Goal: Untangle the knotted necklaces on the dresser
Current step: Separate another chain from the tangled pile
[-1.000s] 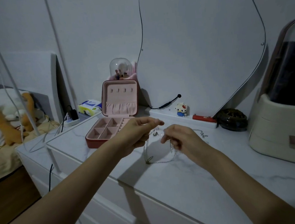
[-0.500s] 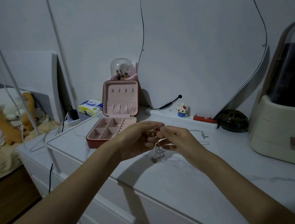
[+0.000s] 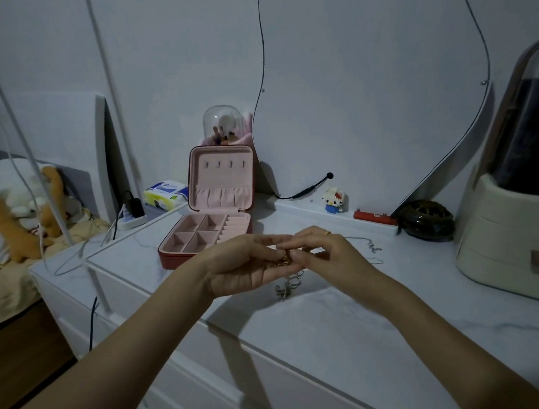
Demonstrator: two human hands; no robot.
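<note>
Necklaces (image 3: 286, 269) are bunched between both hands just above the dresser (image 3: 337, 325), chain dangling below. Left hand (image 3: 244, 267) and right hand (image 3: 323, 252) both pinch the knot, so they're mid-picking; next probably needs teasing one loop loose gently.

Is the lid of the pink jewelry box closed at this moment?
No, the pink jewelry box stands open on the dresser, its lid upright and the empty compartments in its base showing.
</note>
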